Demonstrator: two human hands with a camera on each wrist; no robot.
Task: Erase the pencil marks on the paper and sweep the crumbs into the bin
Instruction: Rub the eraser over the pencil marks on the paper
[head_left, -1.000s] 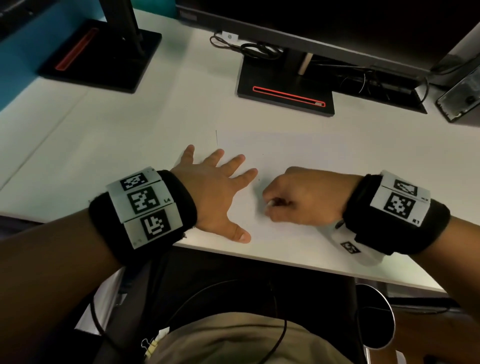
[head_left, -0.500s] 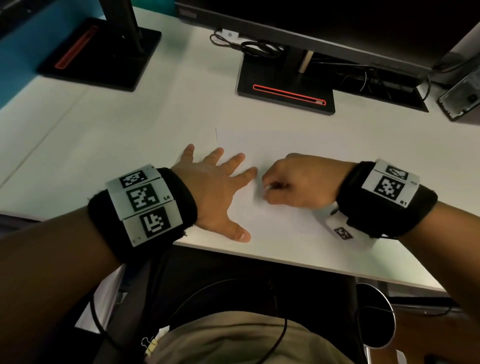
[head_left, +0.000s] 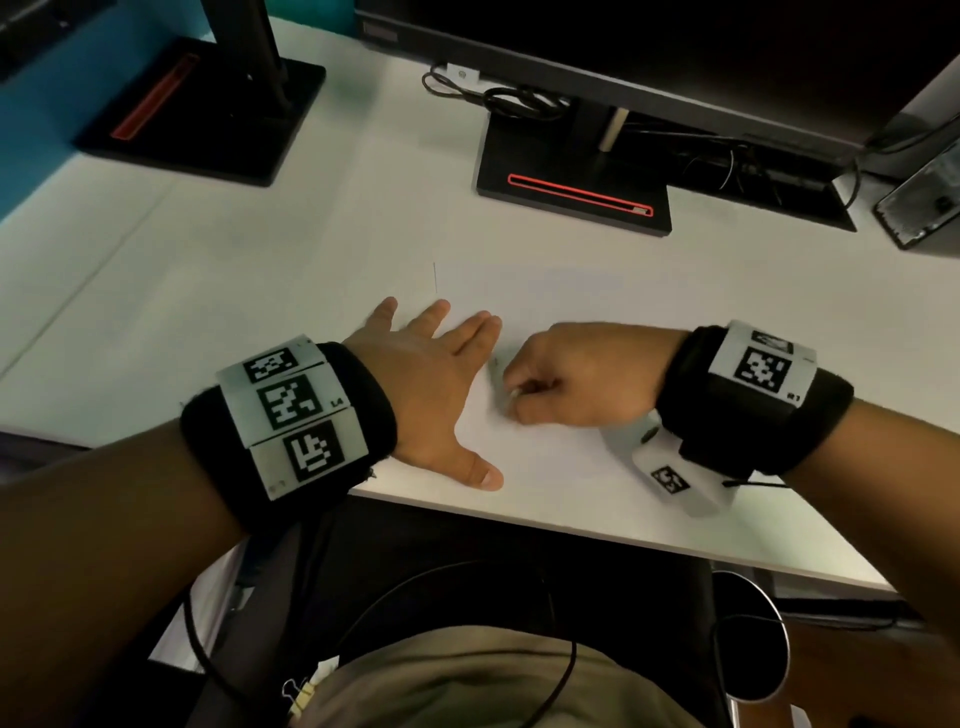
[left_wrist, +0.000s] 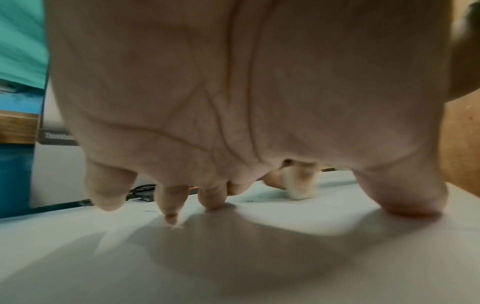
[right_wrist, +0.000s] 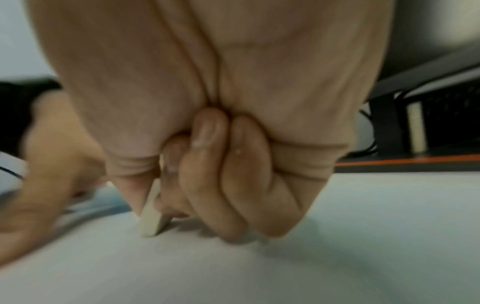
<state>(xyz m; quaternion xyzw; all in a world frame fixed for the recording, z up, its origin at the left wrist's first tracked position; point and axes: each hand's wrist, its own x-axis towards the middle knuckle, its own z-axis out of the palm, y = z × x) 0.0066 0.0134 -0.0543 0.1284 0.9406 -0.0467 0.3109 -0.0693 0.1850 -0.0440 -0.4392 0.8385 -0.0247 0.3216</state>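
Observation:
A white sheet of paper (head_left: 561, 312) lies on the white desk, hard to tell from it. My left hand (head_left: 436, 384) lies flat on the paper's left part, fingers spread, thumb near the desk's front edge. My right hand (head_left: 576, 379) is curled just right of it and pinches a small white eraser (right_wrist: 152, 216) between thumb and forefinger, its lower end on the paper. In the left wrist view the eraser (left_wrist: 298, 187) stands on the sheet beyond my palm, with a few dark crumbs (left_wrist: 250, 200) beside it. Pencil marks are too faint to make out.
Two black monitor bases with red stripes stand at the back, one in the middle (head_left: 571, 187) and one at the far left (head_left: 208, 114). Cables (head_left: 498, 98) lie behind. A round bin rim (head_left: 753, 639) shows below the desk edge at the right.
My right hand with the eraser went away from me and then came back toward me, a short rubbing stroke. The left hand has stayed flat in the same place.

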